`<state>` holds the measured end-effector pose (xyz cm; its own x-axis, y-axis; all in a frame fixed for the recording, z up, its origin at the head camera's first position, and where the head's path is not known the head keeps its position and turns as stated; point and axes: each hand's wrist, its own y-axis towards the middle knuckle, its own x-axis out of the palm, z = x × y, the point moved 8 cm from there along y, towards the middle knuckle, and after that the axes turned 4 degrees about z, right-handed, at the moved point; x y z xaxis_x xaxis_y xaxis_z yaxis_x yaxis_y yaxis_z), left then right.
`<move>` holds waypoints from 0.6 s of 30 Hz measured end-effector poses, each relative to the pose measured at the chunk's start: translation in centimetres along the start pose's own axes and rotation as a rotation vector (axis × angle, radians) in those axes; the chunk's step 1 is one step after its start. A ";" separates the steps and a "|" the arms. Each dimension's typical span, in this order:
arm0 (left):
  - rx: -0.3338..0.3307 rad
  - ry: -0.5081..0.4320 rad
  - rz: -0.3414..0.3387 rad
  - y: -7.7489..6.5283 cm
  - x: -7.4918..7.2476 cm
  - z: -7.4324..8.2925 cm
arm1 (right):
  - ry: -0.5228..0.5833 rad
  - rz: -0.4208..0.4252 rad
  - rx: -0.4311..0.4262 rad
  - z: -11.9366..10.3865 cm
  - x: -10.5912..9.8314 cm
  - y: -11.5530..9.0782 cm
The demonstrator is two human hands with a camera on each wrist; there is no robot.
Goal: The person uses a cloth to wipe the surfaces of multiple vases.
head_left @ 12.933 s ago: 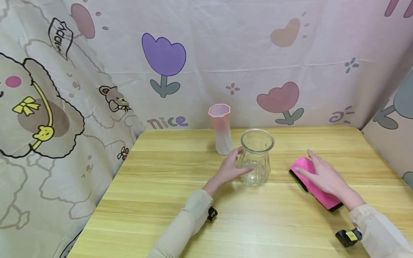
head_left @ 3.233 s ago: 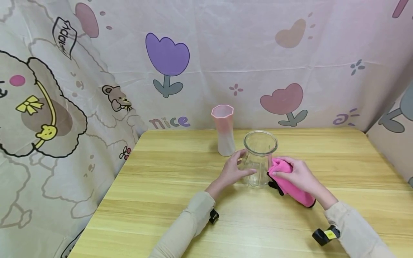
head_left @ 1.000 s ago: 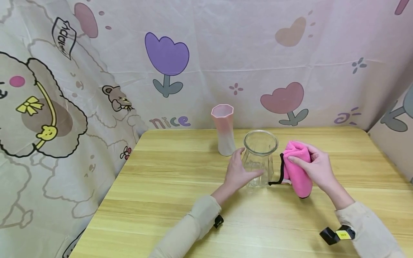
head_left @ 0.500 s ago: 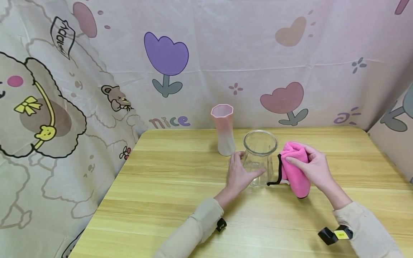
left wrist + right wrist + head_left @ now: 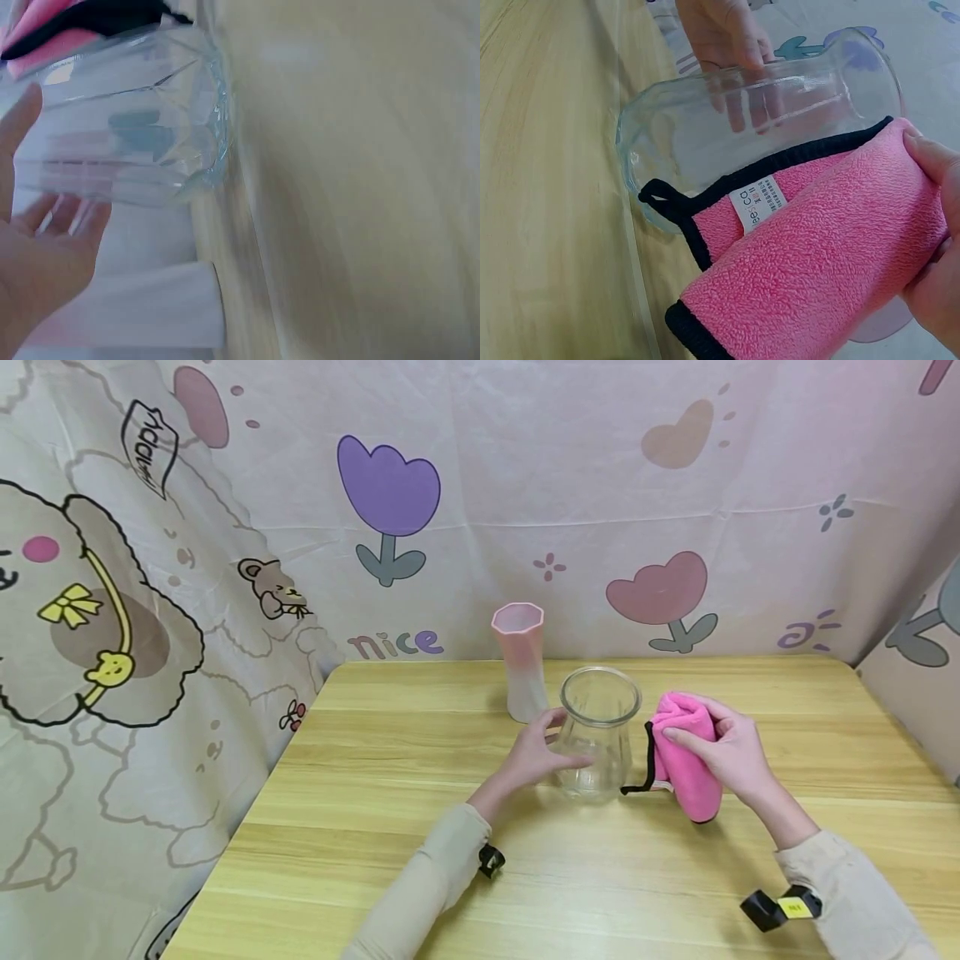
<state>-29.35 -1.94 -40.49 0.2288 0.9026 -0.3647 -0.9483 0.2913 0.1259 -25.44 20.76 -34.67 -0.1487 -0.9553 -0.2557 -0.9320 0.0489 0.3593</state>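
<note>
By the right hand (image 5: pixel 738 752), the pink cloth (image 5: pixel 688 768) was pinched at its upper folds, its bulk hanging at nine o'clock from the grip. By the left hand (image 5: pixel 531 757), the glass jar (image 5: pixel 611 747) was held between thumb and fingers, its body at three o'clock from the palm. At eleven o'clock from the jar, a pink-and-white vase (image 5: pixel 525 672) was seen upright on the wooden table (image 5: pixel 637 885).

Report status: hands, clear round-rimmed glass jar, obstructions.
Left hand grips glass jar. Right hand pinches pink, black-edged plush cloth. Jar empty. Possible obstacle: pink-and-white faceted vase behind, apart.
</note>
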 end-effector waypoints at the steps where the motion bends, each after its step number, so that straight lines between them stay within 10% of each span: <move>1: -0.005 -0.022 -0.026 0.1 -0.1 -0.2 | -0.005 -0.001 -0.002 0.0 0.0 0.0; 11: -0.039 -0.180 -0.245 0.5 -0.3 -1.3 | -0.010 -0.021 -0.022 0.5 0.4 -0.2; 18: -0.006 -0.232 -0.136 -0.4 -1.4 0.4 | -0.038 -0.038 -0.033 -0.1 0.9 -0.2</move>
<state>-29.18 -3.24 -39.61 0.3979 0.9040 -0.1562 -0.9066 0.4135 0.0842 -25.35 19.90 -34.84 -0.1259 -0.9445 -0.3034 -0.9259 0.0020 0.3778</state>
